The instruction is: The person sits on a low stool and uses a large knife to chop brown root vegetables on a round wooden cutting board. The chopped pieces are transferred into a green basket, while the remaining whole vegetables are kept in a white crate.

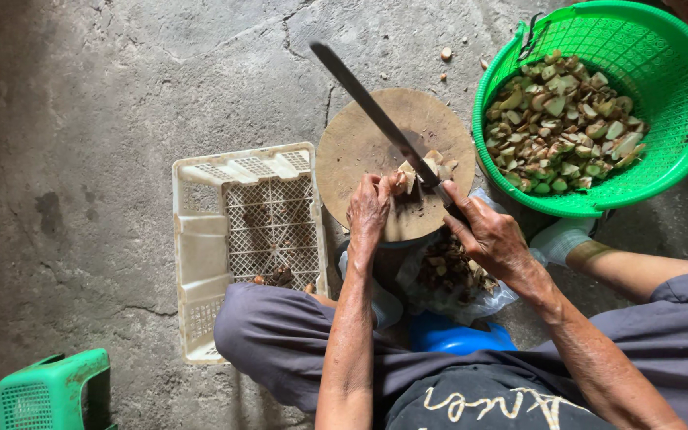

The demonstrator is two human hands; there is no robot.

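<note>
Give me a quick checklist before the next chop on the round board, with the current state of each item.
1. Right hand grips the knife handle: ok.
2. Left hand steadies a piece on the round board: ok.
3. Left fingertips clear of the blade's path: cannot tell, they sit close beside it.
4. Room for cut pieces in the green basket: ok.
5. More uncut pieces in the plastic bag: ok.
6. Board steady on its support: cannot tell.
</note>
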